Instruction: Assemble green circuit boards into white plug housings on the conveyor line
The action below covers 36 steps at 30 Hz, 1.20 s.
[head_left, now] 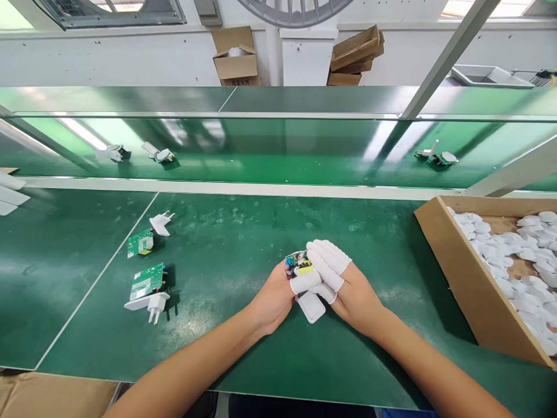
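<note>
Both hands meet over the middle of the green worktable (243,348). My left hand (274,296) and my right hand (343,284), with white finger cots on the fingers, are closed together around a small circuit board (298,264) with coloured parts, seated in a white plastic charger shell (311,306). To the left lie two more green circuit boards, one (140,242) beside a white plug piece (160,223), the other (148,280) on a white plug shell (152,303).
An open cardboard box (461,278) with several white plastic covers (522,255) sits at the right. On the raised green conveyor (278,151) behind lie three assembled units (114,153) (159,154) (437,155). Cardboard cartons (235,61) stand by the back wall.
</note>
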{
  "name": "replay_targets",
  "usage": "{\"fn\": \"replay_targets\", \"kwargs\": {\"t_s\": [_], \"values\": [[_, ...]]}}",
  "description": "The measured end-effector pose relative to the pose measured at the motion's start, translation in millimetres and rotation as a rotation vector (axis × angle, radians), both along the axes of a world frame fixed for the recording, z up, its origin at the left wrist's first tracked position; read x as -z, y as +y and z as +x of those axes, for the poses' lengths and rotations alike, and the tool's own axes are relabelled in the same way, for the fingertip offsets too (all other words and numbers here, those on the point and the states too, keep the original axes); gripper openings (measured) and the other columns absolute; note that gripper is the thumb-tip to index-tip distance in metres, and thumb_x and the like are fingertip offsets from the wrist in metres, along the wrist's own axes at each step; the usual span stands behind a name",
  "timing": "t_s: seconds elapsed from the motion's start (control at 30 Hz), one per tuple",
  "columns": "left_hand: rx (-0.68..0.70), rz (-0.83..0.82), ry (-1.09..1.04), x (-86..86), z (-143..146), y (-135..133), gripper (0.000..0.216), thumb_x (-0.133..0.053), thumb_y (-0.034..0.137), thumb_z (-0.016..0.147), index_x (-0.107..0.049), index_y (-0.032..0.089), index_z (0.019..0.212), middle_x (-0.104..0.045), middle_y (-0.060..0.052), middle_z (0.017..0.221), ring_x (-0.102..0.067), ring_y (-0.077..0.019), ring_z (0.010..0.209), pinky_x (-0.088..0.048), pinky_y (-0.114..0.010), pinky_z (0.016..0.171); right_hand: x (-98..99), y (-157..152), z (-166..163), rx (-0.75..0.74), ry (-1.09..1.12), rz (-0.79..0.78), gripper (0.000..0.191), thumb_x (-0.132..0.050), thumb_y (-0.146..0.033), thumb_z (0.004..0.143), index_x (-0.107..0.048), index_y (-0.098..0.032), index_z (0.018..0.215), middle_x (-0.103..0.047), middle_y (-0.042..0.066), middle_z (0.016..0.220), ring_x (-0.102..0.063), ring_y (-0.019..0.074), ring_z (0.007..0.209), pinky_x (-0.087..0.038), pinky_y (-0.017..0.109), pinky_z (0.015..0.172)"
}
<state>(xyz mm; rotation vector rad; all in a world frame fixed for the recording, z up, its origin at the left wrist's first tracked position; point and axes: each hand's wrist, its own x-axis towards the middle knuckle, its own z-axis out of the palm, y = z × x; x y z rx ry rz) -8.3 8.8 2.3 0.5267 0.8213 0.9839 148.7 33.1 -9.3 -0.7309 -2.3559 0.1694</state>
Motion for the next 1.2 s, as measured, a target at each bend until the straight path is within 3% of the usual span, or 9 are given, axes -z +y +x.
{"fn": "replay_targets", "kwargs": {"t_s": [0.13,0.43,0.6,0.7,0.87,1.03,1.2], "values": [[-0.014,0.016,0.043,-0.4,0.7,-2.0,0.032,-0.075,0.02,0.065,-0.06,0.017,0.092,-0.066,-0.002,0.081,-0.06,-0.0144,0.069,-0.046,-0.024,0.059,0.4,-1.8,0.5,0.008,-0.003,-0.002,0.051,-0.048,-0.022,0.09,-0.033,-0.013,0.138,-0.054,0.017,0.127,-0.041,0.0272,0.127,-0.038,0.05,0.105],[0.018,0.047,0.072,-6.5,-0.4,1.1,0.043,-0.076,0.019,0.062,-0.058,0.017,0.101,-0.068,-0.004,0.088,-0.063,-0.0175,0.077,-0.049,-0.025,0.063,7.2,-4.0,0.4,0.045,-0.013,0.005,0.065,-0.049,-0.023,0.089,-0.016,-0.012,0.144,-0.045,0.019,0.134,-0.028,0.0317,0.133,-0.035,0.057,0.103],[0.076,0.071,0.062,-4.2,-2.1,-1.7,0.049,-0.075,0.019,0.064,-0.054,0.018,0.108,-0.067,-0.005,0.087,-0.062,-0.0164,0.064,-0.047,-0.024,0.051,7.8,-3.9,1.5,0.032,0.019,-0.001,0.063,-0.045,-0.025,0.09,-0.015,-0.016,0.144,-0.038,0.018,0.138,-0.031,0.0302,0.131,-0.038,0.054,0.101],[0.063,0.053,0.092,-2.3,-1.7,-2.2,0.044,-0.074,0.021,0.064,-0.054,0.016,0.104,-0.066,-0.005,0.083,-0.061,-0.0153,0.06,-0.046,-0.023,0.046,7.5,-4.3,1.4,0.005,0.02,-0.002,0.061,-0.047,-0.021,0.089,-0.018,-0.017,0.144,-0.038,0.018,0.138,-0.03,0.0299,0.132,-0.036,0.053,0.102],[0.033,0.058,0.102,-2.1,-0.2,-0.6,0.038,-0.075,0.018,0.063,-0.055,0.016,0.095,-0.066,-0.004,0.08,-0.061,-0.0147,0.065,-0.047,-0.023,0.051,8.7,-5.8,0.7,0.008,0.034,-0.037,0.063,-0.045,-0.021,0.09,-0.014,-0.018,0.145,-0.034,0.018,0.14,-0.032,0.0279,0.13,-0.037,0.05,0.103],[0.042,0.039,0.053,-1.5,-0.3,-1.2,0.048,-0.076,0.019,0.062,-0.054,0.017,0.104,-0.067,-0.006,0.089,-0.063,-0.0173,0.075,-0.048,-0.024,0.06,6.0,-8.6,-3.2,0.031,-0.031,-0.118,0.069,-0.041,-0.021,0.091,0.002,-0.015,0.145,-0.022,0.018,0.147,-0.023,0.03,0.135,-0.037,0.053,0.101],[0.123,0.069,0.128,-1.6,-3.3,-0.3,0.039,-0.072,0.022,0.069,-0.055,0.02,0.105,-0.066,-0.002,0.087,-0.061,-0.0139,0.075,-0.048,-0.025,0.068,2.9,-8.4,-4.8,0.098,-0.059,-0.238,0.083,-0.043,-0.035,0.09,0.018,-0.014,0.142,-0.008,0.019,0.15,-0.016,0.0335,0.136,-0.038,0.055,0.098]]}}
